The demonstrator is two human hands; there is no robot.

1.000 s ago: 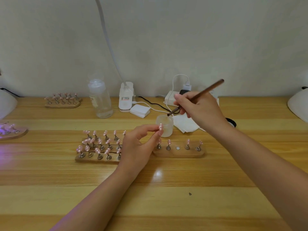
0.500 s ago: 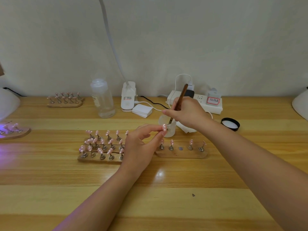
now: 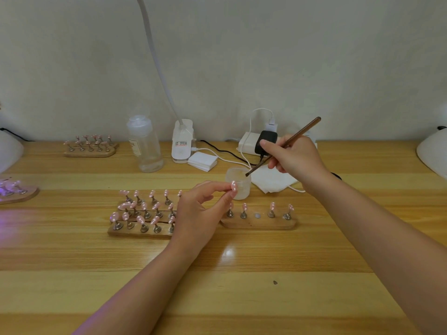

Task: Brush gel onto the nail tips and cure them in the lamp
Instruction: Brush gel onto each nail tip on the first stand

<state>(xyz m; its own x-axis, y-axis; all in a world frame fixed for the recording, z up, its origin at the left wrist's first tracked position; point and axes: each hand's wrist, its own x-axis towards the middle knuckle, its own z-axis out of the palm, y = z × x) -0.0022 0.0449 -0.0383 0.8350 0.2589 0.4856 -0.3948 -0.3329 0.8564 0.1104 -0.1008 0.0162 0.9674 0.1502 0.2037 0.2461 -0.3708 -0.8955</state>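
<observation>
My left hand [image 3: 200, 211] pinches a pink nail tip with white dots [image 3: 233, 185] between thumb and forefinger, in front of a frosted gel jar [image 3: 238, 183]. My right hand [image 3: 294, 157] grips a thin brown brush [image 3: 283, 146], tilted, with its tip at the jar's rim. A wooden holder [image 3: 258, 222] just right of my left hand carries several pink tips on metal stands, with one bare spot in the middle. A larger wooden rack [image 3: 140, 232] of pink tips sits left of my left hand.
A clear bottle [image 3: 145, 143], a white clip lamp base [image 3: 182, 141], a white pad stack [image 3: 202, 161], a power strip with chargers [image 3: 261, 141] and white tissue [image 3: 273, 181] stand behind. Another rack [image 3: 89, 147] is far left. White curing lamps sit at the left [image 3: 9, 151] and right [image 3: 433, 155] edges.
My right hand lifted the brush from upright in the jar and tilted it, so its tip now sits at the rim. My left hand kept holding the nail tip in place.
</observation>
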